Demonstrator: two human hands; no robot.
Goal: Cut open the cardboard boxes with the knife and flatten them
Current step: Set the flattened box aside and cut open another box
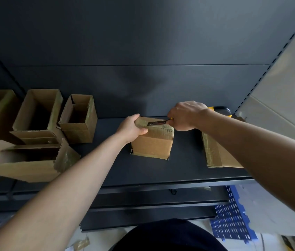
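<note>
A sealed box [152,145] stands mid-shelf [143,169]. The left hand [131,127] grips the box's top left edge, fingers curled over the top. The right hand [186,116], at the box's top right corner, is closed round a knife [156,123] whose blade lies along the taped top, pointing left. Open boxes [77,118] stand left of the sealed box; another box [215,154] lies right of it, under the right arm.
</note>
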